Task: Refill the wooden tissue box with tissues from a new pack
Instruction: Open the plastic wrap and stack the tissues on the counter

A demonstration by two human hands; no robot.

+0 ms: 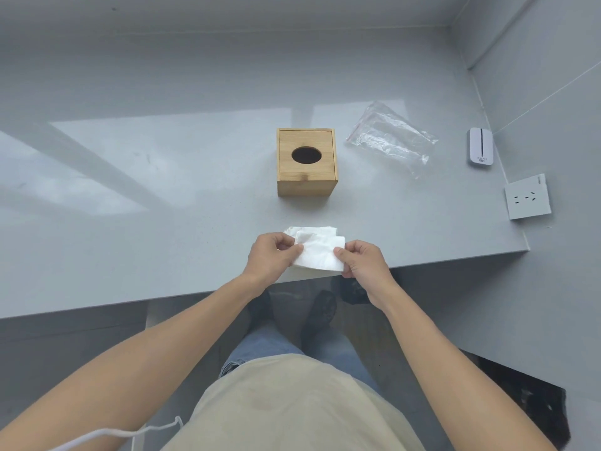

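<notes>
A grey countertop [162, 196] fills most of the view, with pale window reflections seen across its glossy surface. Near its right edge, a small white device [480, 146] with a dark stripe is laid flat, and a thin white cable is seen beside it. Nearer the front, a white socket block [527, 197] is set on the counter, well apart from the device.

A square wooden box [307, 163] with an oval hole in its closed lid stands upright. Nearer, white folded tissues [317, 252] lie stacked; right of the box lies an empty clear bag [392, 138].
</notes>
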